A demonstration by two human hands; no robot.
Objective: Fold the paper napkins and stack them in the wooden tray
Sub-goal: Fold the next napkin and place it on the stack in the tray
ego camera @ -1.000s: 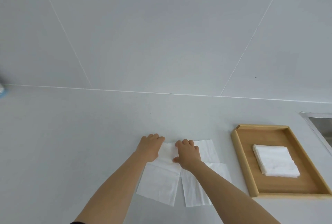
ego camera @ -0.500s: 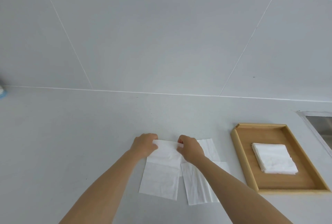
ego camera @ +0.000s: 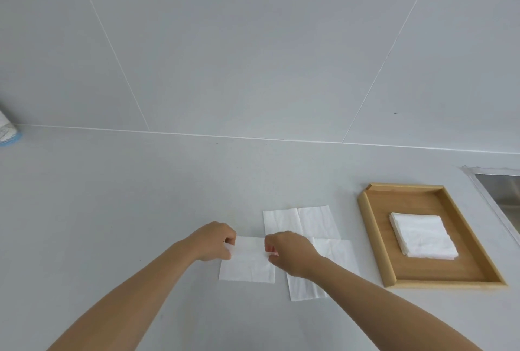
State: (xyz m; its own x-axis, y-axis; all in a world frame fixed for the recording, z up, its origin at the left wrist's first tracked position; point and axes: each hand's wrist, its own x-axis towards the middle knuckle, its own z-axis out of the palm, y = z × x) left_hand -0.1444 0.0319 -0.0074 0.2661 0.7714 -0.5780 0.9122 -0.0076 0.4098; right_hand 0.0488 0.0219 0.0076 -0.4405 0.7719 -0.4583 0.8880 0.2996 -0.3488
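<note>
Head view: bare grey counter (ego camera: 112,224) open to the left, wooden tray (ego camera: 374,241) near right holding a folded stack (ego camera: 422,236); left hand (ego camera: 215,241) and right hand (ego camera: 291,256) each pinch a far corner of the half-folded napkin (ego camera: 249,264), two flat napkins (ego camera: 306,222) just beside it.

Around your work area: plain grey counter, tiled wall, two items at the edges.

You have a pale grey countertop (ego camera: 112,210) running the full width, meeting a wall of large grey tiles (ego camera: 253,55) with thin white grout lines. At your far left, where counter meets wall, a white object with a blue base (ego camera: 7,132) is cut off by the frame; you cannot tell what it is. At your far right, a metal-rimmed recess (ego camera: 498,190) is set into the counter.
</note>
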